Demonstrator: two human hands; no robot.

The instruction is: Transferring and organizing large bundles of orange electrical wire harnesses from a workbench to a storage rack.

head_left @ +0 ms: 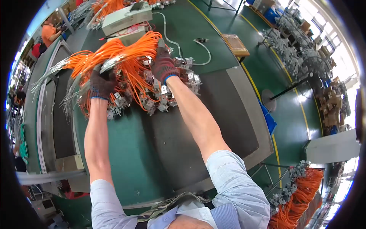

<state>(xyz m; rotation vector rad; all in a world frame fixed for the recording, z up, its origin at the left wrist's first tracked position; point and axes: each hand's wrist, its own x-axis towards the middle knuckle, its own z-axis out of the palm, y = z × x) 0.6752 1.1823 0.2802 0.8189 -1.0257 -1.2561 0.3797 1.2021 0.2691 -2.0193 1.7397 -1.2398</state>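
Observation:
A thick bundle of orange cables [126, 57] lies across the far left part of the table, its silvery stripped ends trailing to the left. Metal connector brackets [162, 100] hang from the cables on the near and right side. My left hand [102, 83], in a dark knit glove, is closed around part of the bundle near its silvery ends. Farther right, my right hand [164, 65], in a dark glove with a blue cuff, grips the bundle's right end beside the brackets. The fingers of both hands are partly hidden by cables.
Behind the bundle stands a beige instrument box [127, 17] with a white power cord [207, 53] running right. A conveyor rail [40, 114] runs along the left. A wooden stool [235, 45] and floor fan [310, 74] stand right. More orange cables [305, 191] hang at lower right.

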